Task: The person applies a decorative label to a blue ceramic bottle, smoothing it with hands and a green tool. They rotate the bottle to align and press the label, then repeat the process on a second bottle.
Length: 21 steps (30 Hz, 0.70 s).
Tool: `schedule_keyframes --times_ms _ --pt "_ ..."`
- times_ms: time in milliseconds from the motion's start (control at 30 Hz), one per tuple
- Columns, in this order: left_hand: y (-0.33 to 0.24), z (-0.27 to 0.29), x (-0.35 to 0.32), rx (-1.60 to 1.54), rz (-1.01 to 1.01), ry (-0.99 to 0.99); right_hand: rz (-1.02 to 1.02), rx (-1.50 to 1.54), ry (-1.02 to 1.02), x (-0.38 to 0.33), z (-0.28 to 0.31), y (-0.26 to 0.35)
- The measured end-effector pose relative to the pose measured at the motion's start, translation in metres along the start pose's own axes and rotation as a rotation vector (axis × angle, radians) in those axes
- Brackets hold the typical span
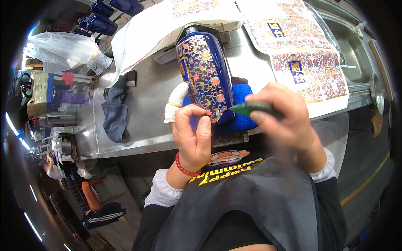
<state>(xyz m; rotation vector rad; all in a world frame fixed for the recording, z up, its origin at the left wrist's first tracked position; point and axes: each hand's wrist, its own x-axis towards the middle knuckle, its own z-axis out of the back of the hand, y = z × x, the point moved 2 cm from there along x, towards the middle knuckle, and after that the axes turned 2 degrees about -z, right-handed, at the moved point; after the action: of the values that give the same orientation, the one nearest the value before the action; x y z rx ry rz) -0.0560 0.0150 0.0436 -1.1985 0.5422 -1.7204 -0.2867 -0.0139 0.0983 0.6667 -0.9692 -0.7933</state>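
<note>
A dark blue bottle (226, 79) lies tilted with its neck away from me, a colourful flower-patterned decal (203, 71) on its upper face. My left hand (190, 129) grips the bottle's near end; thumb and forefinger come together beside the decal's lower corner. One finger wears a white cloth cover (176, 100) and rests along the bottle's left side. Closed round a green pointed tool (247, 108), my right hand (287, 119) brings the tip close to the bottle's lower right edge. Motion blurs that hand, and whether the tip touches is unclear. A bright blue cloth (243, 98) lies under the bottle.
Printed decal sheets (307, 75) cover the right side of the steel table (146, 92). A grey-blue cloth (115, 113) lies at left. Beyond stand more blue bottles (100, 24) and a clear plastic bag (63, 48). A sink (351, 46) is at far right.
</note>
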Motion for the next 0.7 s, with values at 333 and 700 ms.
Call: schedule_keyframes --times_ms 333,700 --pt "-0.009 -0.007 0.003 -0.162 0.098 -0.023 -0.049 0.088 0.531 0.074 0.008 -0.029" --pt "-0.006 -0.007 0.007 0.006 0.009 -0.003 -0.068 0.102 0.719 0.093 0.002 -0.03"
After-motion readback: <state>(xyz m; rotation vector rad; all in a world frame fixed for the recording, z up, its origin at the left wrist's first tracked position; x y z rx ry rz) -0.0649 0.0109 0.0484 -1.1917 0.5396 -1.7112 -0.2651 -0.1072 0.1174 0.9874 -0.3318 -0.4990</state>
